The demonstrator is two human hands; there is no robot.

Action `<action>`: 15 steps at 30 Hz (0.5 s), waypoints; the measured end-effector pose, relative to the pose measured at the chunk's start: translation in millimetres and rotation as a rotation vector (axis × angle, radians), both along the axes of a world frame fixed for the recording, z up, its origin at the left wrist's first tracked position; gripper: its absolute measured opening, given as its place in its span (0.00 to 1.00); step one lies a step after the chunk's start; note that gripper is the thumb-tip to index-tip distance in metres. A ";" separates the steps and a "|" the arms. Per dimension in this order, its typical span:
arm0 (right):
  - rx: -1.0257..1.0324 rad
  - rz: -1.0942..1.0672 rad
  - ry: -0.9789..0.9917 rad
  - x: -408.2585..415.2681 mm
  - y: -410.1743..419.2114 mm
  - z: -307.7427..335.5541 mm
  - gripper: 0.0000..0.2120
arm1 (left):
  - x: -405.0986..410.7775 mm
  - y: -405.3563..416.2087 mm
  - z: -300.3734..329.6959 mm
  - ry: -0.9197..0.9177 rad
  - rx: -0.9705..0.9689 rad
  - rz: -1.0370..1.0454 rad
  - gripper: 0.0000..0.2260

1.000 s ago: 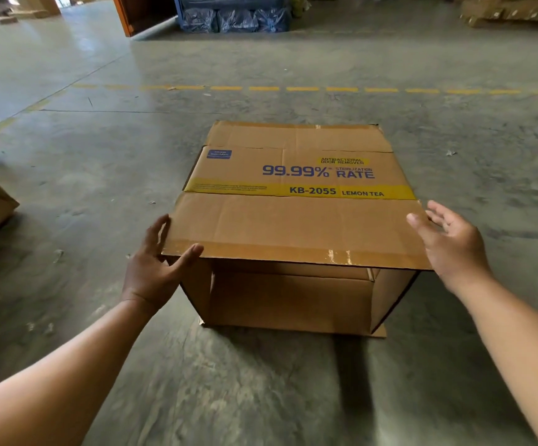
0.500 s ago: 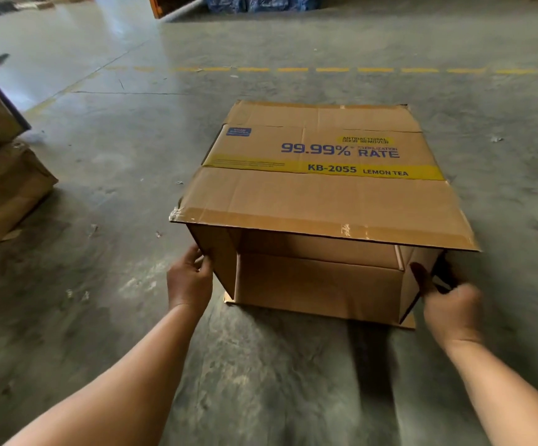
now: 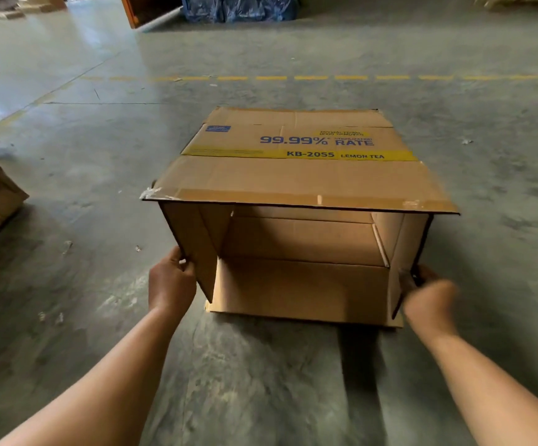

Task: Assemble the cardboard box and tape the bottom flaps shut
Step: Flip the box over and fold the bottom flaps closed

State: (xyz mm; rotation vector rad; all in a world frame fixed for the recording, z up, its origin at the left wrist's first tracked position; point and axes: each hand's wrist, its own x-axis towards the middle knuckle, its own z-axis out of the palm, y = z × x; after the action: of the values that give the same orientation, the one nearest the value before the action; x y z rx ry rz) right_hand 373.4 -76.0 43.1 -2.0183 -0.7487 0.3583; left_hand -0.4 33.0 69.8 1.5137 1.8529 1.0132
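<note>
Cardboard box (image 3: 296, 175) lies on its side at the middle of the frame on the concrete floor (image 3: 261, 381), its open end facing the camera. At lower left, the left hand (image 3: 171, 283) has its fingers curled around the left side flap (image 3: 196, 246). At lower right, the blurred right hand (image 3: 428, 296) grips the right side flap (image 3: 404, 252).

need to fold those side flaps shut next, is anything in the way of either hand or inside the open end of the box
Nothing visible. The left hand and right hand already grip the side flaps of the cardboard box, and its open end looks empty.
</note>
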 end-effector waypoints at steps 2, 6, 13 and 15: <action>-0.003 0.044 -0.165 6.1 4.4 32.9 0.10 | 3.0 10.1 24.1 0.021 0.059 -0.025 0.12; 0.060 0.069 -0.422 25.6 17.4 113.7 0.13 | 8.9 32.4 90.5 0.093 0.172 -0.071 0.12; 0.026 0.227 -0.722 54.8 48.4 243.6 0.13 | 14.9 66.0 221.1 0.377 0.307 -0.123 0.08; -0.023 0.269 -0.809 62.8 54.6 270.9 0.12 | 12.2 69.0 247.4 0.383 0.274 -0.138 0.08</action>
State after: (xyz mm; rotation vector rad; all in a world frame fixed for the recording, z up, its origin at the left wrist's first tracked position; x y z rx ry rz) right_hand 436.2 -21.4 314.0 -2.0711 -1.5170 -0.3381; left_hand 11.7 102.1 317.2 2.0912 1.8783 0.9953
